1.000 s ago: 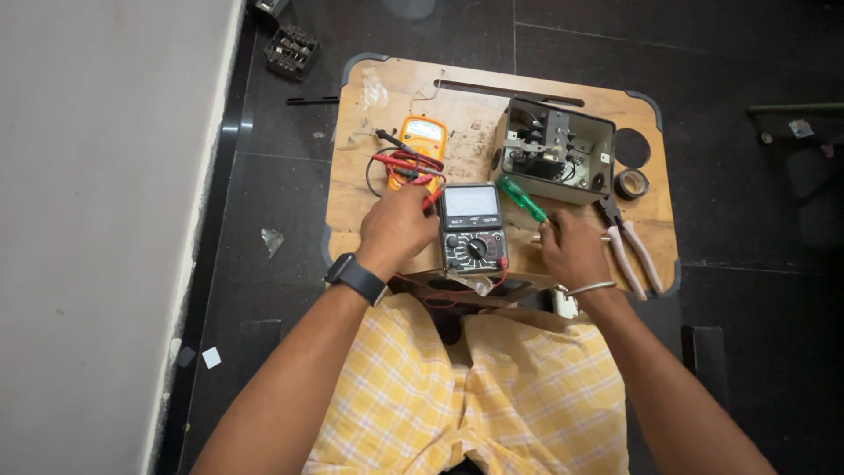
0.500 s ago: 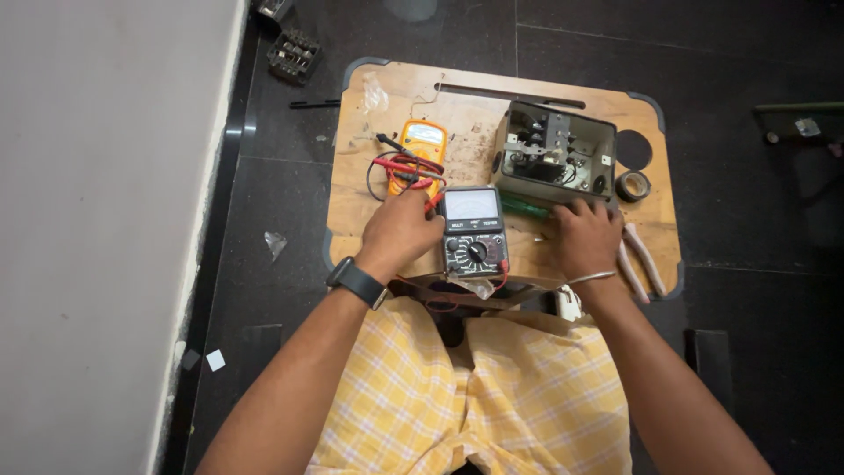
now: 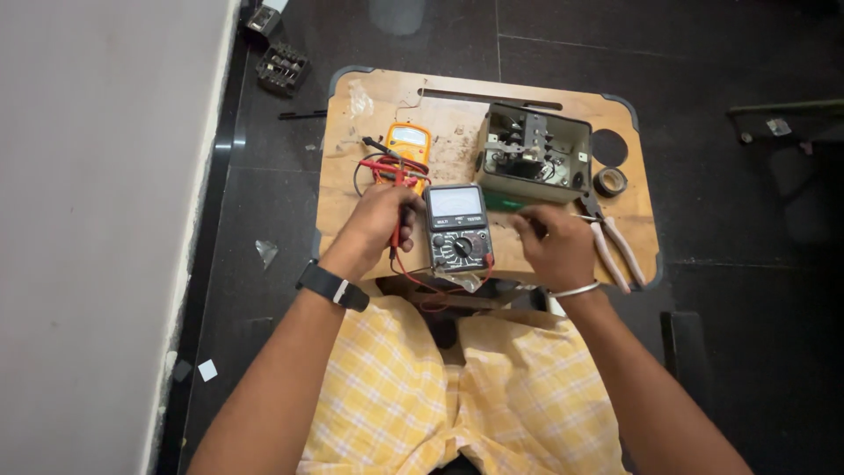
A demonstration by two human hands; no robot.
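Testing with the black meter (image 3: 458,230), sitting mid-desk (image 3: 352,176) between both hands. Left hand (image 3: 380,222) closed on red probe (image 3: 397,230). Right hand (image 3: 554,248) pinching something thin; cannot tell what. Probably next: touching probe tips carefully inside the grey box (image 3: 532,154).

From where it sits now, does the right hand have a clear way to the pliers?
Probably yes. The right hand rests on the wooden board, with the pliers lying just to its right. Nothing lies between them; the open metal box and tape roll sit farther back.
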